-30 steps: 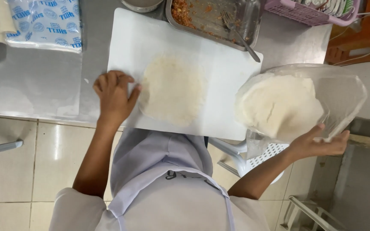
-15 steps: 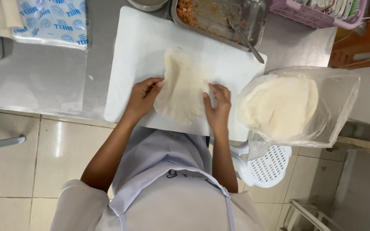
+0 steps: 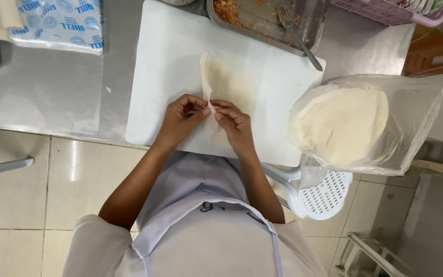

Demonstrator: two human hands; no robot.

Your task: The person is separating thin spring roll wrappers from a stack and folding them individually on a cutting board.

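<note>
**Wrapper: peeling thin sheets apart at the near edge**

Wrapper point(image 3: 229, 82) flat on white board point(image 3: 180, 61), partly folded, near corner lifted between both hands. Left hand point(image 3: 183, 115) and right hand point(image 3: 234, 120) side by side at the board's near half, almost touching. Fingers point(image 3: 201, 109) of left hand narrow, pinched on the raised wrapper edge; right-hand fingers narrow too, pinched on the same edge just beside. Looks like a layer being separated, judged from the lifted flap.

To do it well: grip light, only at the very edge; pull slow and low, along the sheet rather than straight up; likely to tear if tugged fast or if pads press through both layers. Better to widen the split bit by bit, moving pinch points outward. Rest of wrapper kept flat on board for drag.

Around: bag point(image 3: 365, 123) of more wrappers right of the board, hanging over the counter point(image 3: 52, 97) edge, well apart from hands. Metal tray point(image 3: 267, 23) with reddish filling and a fork point(image 3: 298, 38) at the board's far side. Printed packet point(image 3: 57, 23) far left. Pink basket point(image 3: 390, 13) top right. White plastic stool point(image 3: 324, 192) below counter.
</note>
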